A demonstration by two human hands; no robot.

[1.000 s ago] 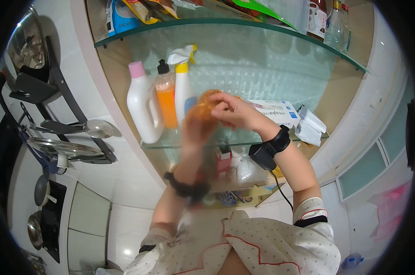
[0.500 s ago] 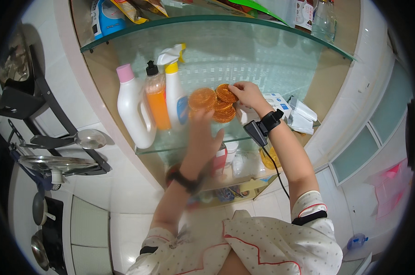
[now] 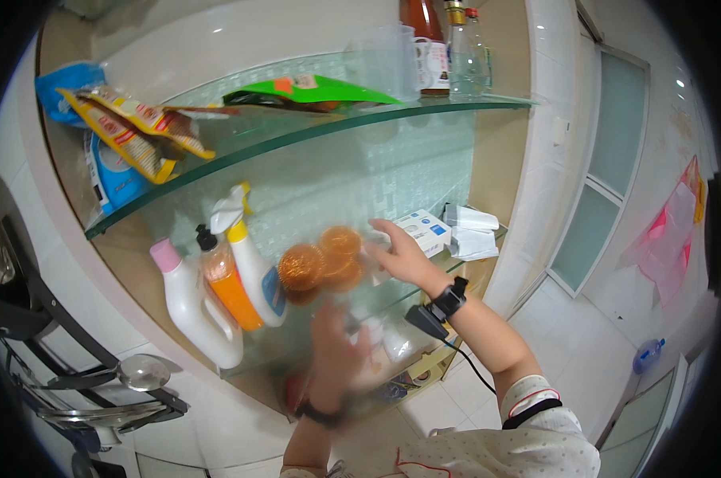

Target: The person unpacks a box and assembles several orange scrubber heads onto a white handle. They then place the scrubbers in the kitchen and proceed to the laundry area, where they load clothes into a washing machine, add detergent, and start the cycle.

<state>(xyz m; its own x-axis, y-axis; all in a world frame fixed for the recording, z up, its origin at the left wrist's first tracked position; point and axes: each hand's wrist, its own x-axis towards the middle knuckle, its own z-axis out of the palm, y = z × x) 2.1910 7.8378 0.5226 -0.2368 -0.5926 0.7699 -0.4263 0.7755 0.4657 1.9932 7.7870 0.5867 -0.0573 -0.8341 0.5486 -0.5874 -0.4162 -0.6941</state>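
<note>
While the head view swings across the shelving, both hands are working apart and loosely spread: the left hand (image 3: pixel 335 346) is a blur in front of the amber pieces, the right hand (image 3: pixel 408 256) sits just beside them, thumb and fingers parted. Neither seems to be gripping anything, though whether the left fingertips brush an edge I cannot tell. And there they are, ribbed and round, on the middle glass shelf (image 3: pixel 290 334): a left pile (image 3: pixel 301 266) close by the spray bottle (image 3: pixel 254 275), a right pile (image 3: pixel 340 242) between it and the white box (image 3: pixel 425 231).

Handling these well, I'd say, calls for a light touch low on the rims, one hand steadying the under pieces while the other squares the top, with nothing shoved into the bottle or toward the shelf's front edge. Slick-looking stuff, so slow beats fast!

Against half a second ago, the right hand has let go of the rim it was pinching, the left has dropped back from its pile, and the camera has turned, bringing more of the upper shelf (image 3: pixel 296 134) into sight.
</note>
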